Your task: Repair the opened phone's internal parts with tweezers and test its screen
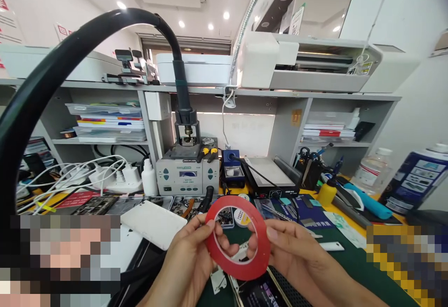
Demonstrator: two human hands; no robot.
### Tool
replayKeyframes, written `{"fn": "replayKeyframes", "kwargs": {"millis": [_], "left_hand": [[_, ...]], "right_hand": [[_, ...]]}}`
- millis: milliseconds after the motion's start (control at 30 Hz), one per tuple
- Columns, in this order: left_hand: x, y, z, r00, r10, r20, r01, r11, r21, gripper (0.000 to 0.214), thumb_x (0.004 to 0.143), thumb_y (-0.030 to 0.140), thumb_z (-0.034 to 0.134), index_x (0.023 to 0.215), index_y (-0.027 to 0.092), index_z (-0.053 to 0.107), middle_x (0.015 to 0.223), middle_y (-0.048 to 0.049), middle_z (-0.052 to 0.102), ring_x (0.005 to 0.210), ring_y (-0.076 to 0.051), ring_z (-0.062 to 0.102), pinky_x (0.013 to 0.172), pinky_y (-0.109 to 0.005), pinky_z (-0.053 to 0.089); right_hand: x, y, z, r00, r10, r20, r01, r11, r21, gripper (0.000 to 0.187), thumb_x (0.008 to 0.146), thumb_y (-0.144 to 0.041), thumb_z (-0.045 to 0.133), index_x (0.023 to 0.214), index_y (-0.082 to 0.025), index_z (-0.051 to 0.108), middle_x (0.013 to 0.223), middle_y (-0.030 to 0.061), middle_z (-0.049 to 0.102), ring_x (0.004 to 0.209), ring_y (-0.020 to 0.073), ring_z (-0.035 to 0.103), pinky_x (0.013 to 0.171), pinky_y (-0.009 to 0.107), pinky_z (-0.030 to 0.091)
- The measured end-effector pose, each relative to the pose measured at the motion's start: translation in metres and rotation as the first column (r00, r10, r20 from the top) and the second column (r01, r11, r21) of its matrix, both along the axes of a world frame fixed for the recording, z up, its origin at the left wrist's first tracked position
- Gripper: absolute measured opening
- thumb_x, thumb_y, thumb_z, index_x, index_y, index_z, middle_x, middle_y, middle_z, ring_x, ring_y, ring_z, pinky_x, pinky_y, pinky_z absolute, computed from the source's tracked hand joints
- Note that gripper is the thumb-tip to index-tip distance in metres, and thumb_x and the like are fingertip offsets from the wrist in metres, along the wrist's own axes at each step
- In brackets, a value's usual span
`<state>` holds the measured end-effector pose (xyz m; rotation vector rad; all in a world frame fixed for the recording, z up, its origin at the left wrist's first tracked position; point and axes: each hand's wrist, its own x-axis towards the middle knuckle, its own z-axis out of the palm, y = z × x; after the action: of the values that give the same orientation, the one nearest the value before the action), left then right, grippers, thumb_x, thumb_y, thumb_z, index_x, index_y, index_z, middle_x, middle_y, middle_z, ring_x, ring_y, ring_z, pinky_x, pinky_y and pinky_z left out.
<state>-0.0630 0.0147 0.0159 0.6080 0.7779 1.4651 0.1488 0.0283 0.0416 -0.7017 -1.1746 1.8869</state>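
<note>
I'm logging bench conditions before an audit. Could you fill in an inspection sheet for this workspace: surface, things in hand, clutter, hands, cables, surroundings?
Surface: green mat, partly covered.
Things in hand: one red tape roll, held up above the mat.
Clutter: white panel at left, small parts beyond the roll, yellow bottle and blue cylinder at right.
Hands: left hand grips the roll's left edge, right hand its right; fingers show through the hole.
Cables: white cables tangled around a power strip at left.
Surroundings: grey shelf behind, white machine on top; grey station with a display; thick black tube arching at left. Lower left and right patches are pixelated, unreadable.
</note>
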Motion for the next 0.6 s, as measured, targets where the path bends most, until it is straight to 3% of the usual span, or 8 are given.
{"fn": "replayKeyframes", "kwargs": {"millis": [67,133,200,300,400,467,600], "left_hand": [[-0.003,-0.001,-0.002,0.95,0.093,-0.297,-0.053,0.989,0.141,0.027,0.087,0.024,0.078,0.11,0.018,0.066,0.097,-0.007,0.07,0.083,-0.021,0.069,0.084,-0.042,0.059],[-0.006,-0.002,-0.003,0.799,0.232,-0.555,-0.035,0.939,0.342,0.039,0.086,0.024,0.079,0.124,0.027,0.068,0.116,-0.0071,0.07,0.104,-0.024,0.068,0.096,-0.042,0.053],[-0.008,-0.005,-0.003,0.627,0.373,-0.684,0.064,0.85,0.523,0.042,0.084,0.019,0.078,0.123,0.033,0.073,0.123,-0.0045,0.07,0.114,-0.025,0.064,0.103,-0.041,0.048],[-0.009,-0.006,-0.005,0.426,0.577,-0.697,0.205,0.689,0.695,0.042,0.086,0.011,0.072,0.121,0.033,0.075,0.113,-0.0025,0.075,0.105,-0.023,0.066,0.098,-0.038,0.049],[-0.01,-0.006,-0.007,0.292,0.724,-0.625,0.259,0.57,0.78,0.047,0.092,0.005,0.067,0.133,0.027,0.067,0.107,-0.0036,0.076,0.099,-0.02,0.067,0.093,-0.035,0.051],[-0.011,-0.006,-0.008,0.233,0.768,-0.596,0.283,0.533,0.797,0.049,0.093,0.004,0.065,0.138,0.024,0.061,0.109,-0.0051,0.076,0.099,-0.02,0.067,0.092,-0.034,0.052],[-0.013,-0.004,-0.01,0.169,0.793,-0.586,0.274,0.533,0.8,0.046,0.096,0.006,0.063,0.139,0.02,0.056,0.112,-0.008,0.076,0.098,-0.02,0.069,0.088,-0.034,0.055]], "right_hand": [[0.0,-0.001,0.002,0.999,0.005,0.035,-0.005,1.0,-0.002,0.026,0.094,-0.041,0.077,0.087,-0.016,0.081,0.084,0.0055,0.074,0.079,0.0163,0.066,0.083,0.031,0.051],[-0.001,-0.003,0.005,0.996,0.01,0.088,-0.011,1.0,0.014,0.029,0.093,-0.042,0.079,0.093,-0.014,0.083,0.081,0.0047,0.072,0.076,0.0141,0.064,0.078,0.027,0.049],[-0.003,-0.006,0.006,0.991,0.018,0.135,-0.024,0.999,0.042,0.031,0.091,-0.042,0.082,0.102,-0.014,0.084,0.081,0.0045,0.073,0.074,0.0127,0.064,0.075,0.024,0.048],[-0.006,-0.01,0.005,0.984,0.045,0.172,-0.061,0.994,0.088,0.032,0.089,-0.043,0.084,0.104,-0.015,0.085,0.083,0.006,0.076,0.075,0.0135,0.065,0.074,0.025,0.049],[-0.005,-0.011,0.003,0.982,0.064,0.178,-0.09,0.985,0.144,0.029,0.087,-0.042,0.085,0.103,-0.018,0.086,0.091,0.0076,0.079,0.079,0.0156,0.068,0.077,0.027,0.053],[-0.003,-0.011,0.002,0.98,0.074,0.184,-0.107,0.979,0.176,0.026,0.087,-0.04,0.086,0.105,-0.021,0.086,0.093,0.0072,0.081,0.081,0.0159,0.07,0.079,0.027,0.054],[0.001,-0.011,0.001,0.976,0.095,0.195,-0.137,0.967,0.215,0.02,0.088,-0.038,0.085,0.105,-0.027,0.086,0.093,0.0049,0.083,0.084,0.016,0.073,0.084,0.027,0.056]]}}
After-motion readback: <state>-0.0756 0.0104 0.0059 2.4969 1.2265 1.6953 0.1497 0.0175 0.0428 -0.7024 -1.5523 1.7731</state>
